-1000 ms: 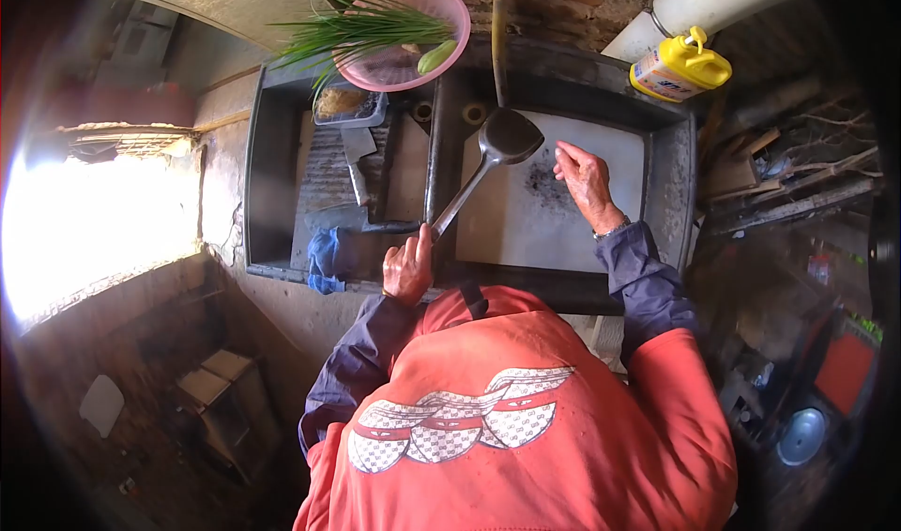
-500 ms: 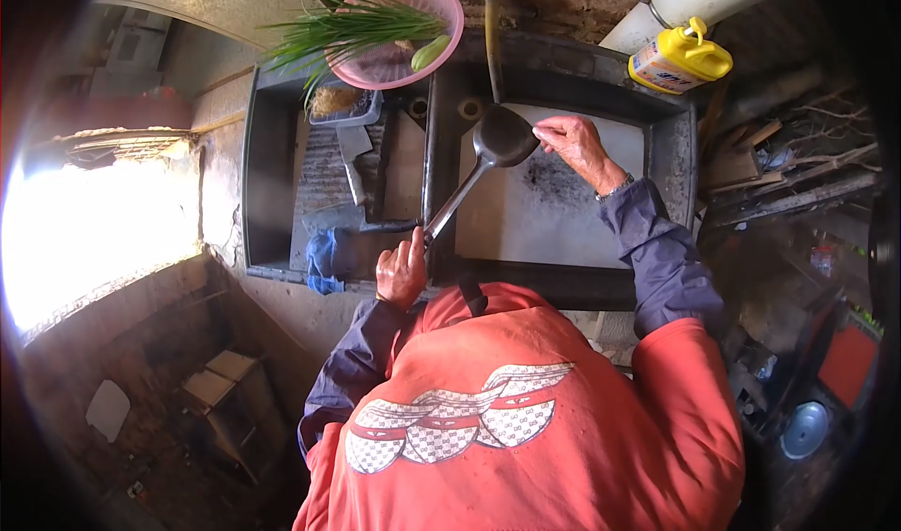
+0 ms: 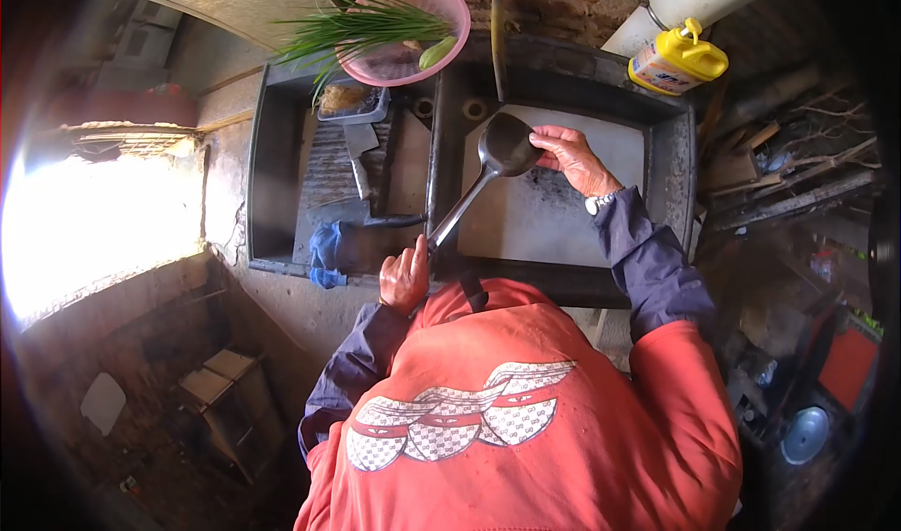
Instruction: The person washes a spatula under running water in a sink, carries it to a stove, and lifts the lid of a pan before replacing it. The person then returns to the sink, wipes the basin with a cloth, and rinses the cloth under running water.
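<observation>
My left hand (image 3: 404,276) is closed round the handle end of a metal spatula (image 3: 508,145), near the front edge of the sink (image 3: 671,179). The spatula slants up and to the right over the right basin, its wide head near the drain hole. At the right edge of that head, the fingers of my right hand (image 3: 574,159) are pinched on the metal. Dark specks lie on the basin's pale floor below. In the left basin are a cleaver (image 3: 359,146), a ridged board (image 3: 327,170) and a small clear tub (image 3: 354,103).
A pink basket (image 3: 457,10) with long green stalks (image 3: 375,26) rests on the sink's back left. A yellow pump bottle (image 3: 678,59) stands at the back right corner. A hose (image 3: 498,43) hangs behind the basin. A blue cloth (image 3: 326,250) drapes over the front edge.
My right hand has moved left from beside the spatula and now grips its head. The spatula head has shifted and turned slightly. My left hand stays at the handle.
</observation>
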Available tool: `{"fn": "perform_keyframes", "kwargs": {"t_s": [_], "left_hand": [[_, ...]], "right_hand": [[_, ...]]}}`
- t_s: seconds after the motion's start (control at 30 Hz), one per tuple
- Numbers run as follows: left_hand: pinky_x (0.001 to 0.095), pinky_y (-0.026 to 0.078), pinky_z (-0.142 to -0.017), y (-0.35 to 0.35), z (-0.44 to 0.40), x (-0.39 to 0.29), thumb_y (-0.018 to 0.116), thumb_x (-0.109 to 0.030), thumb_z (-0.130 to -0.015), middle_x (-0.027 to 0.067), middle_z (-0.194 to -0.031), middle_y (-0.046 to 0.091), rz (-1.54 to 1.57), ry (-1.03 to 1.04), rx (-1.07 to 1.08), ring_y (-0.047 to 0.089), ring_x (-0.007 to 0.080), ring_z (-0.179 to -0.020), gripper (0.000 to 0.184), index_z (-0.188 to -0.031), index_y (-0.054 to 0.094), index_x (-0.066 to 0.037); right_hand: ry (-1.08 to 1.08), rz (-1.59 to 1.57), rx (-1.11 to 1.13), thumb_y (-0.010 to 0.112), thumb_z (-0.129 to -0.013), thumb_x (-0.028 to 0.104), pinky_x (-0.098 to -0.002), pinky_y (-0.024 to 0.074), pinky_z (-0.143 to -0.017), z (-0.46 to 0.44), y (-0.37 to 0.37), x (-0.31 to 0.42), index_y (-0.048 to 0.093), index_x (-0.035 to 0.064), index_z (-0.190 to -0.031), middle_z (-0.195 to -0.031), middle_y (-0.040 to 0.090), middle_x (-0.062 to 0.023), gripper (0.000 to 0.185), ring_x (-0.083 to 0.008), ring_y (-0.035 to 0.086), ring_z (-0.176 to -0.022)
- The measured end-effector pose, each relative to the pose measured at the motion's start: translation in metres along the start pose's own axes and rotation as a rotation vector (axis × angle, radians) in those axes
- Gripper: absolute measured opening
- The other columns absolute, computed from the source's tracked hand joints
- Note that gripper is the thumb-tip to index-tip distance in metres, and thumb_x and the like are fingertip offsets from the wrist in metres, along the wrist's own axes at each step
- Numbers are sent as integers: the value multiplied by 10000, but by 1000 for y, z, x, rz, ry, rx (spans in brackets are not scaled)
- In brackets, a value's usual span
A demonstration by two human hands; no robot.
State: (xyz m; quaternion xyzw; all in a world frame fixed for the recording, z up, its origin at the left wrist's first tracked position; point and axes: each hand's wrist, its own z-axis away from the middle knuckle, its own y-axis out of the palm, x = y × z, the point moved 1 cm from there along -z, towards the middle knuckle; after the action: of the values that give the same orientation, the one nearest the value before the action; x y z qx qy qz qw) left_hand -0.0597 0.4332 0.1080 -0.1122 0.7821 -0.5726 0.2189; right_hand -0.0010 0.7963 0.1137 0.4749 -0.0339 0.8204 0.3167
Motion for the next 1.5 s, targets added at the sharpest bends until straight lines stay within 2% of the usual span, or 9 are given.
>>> {"fn": "perform_keyframes", "kwargs": {"t_s": [0.4, 0.83, 0.93, 1.03, 1.1, 1.17, 1.2, 1.3, 1.5], "left_hand": [[352, 412, -551, -2, 1, -6, 615, -80, -779, 79, -740, 532, 45, -50, -23, 539, 235, -561, 466, -1225, 511, 4], [381, 442, -583, 3, -27, -15, 673, -195, -774, 85, -796, 574, 170, -120, -13, 584, 258, -638, 495, -1213, 523, -22], [436, 464, -699, 0, -38, -18, 720, -385, -755, 140, -918, 608, 368, -127, 134, 601, 325, -863, 578, -1173, 547, -25], [420, 481, -719, -4, -54, -22, 721, -386, -761, 150, -921, 611, 615, -270, 181, 604, 341, -842, 543, -1120, 570, -8], [380, 499, -707, -13, -73, -24, 706, -325, -793, 152, -877, 620, 715, -382, 257, 624, 307, -781, 457, -1076, 586, 13], [342, 502, -675, -10, -89, -23, 687, -260, -818, 147, -827, 625, 1005, -443, 128, 630, 238, -712, 394, -1066, 585, 28], [269, 503, -691, -6, -99, -21, 651, -175, -875, 67, -858, 660, 1133, -438, 114, 603, 105, -766, 333, -1122, 583, 39], [270, 515, -699, -21, -136, -30, 624, -151, -895, 57, -836, 658, 1509, -597, 108, 627, 130, -762, 289, -1114, 595, 34], [262, 518, -683, -26, -160, -36, 613, -117, -901, 58, -788, 654, 1757, -689, 117, 638, 146, -718, 133, -998, 635, -29]], "right_hand": [[5, -231, -80, 708, -861, 312, -255, 521, -759, 25, 41, 3, 656, 90, -1020, -961, 667, -4, 278, -110, 636, -824], [-129, -433, -89, 700, -868, 232, -256, 513, -746, 40, 60, 5, 631, 137, -1039, -1001, 664, 19, 208, -93, 629, -878], [-203, -311, -79, 694, -869, 236, -249, 507, -733, 43, 55, 18, 645, 141, -1029, -979, 666, 30, 192, -81, 625, -871], [-277, -102, -127, 690, -869, 244, -231, 496, -717, 52, 52, 39, 656, 135, -1028, -952, 663, 38, 196, -62, 619, -844], [-369, -8, -82, 685, -871, 253, -208, 476, -696, 61, 53, 52, 658, 132, -1040, -940, 654, 55, 209, -43, 607, -819], [-379, 61, -45, 673, -882, 186, -246, 468, -804, 66, 54, 60, 657, 47, -1072, -1002, 645, 27, 236, -58, 575, -892], [-360, 93, -55, 673, -881, 210, -254, 465, -817, 69, 55, 62, 648, 39, -1113, -1010, 645, 20, 289, -57, 572, -927], [-265, 155, -89, 670, -882, 247, -243, 469, -805, 72, 52, 58, 644, 38, -1127, -1021, 647, 7, 323, -65, 588, -911], [-202, 47, 68, 658, -890, 275, -230, 485, -757, 74, 70, 50, 646, 60, -1137, -1001, 655, 2, 327, -70, 611, -866]]}}
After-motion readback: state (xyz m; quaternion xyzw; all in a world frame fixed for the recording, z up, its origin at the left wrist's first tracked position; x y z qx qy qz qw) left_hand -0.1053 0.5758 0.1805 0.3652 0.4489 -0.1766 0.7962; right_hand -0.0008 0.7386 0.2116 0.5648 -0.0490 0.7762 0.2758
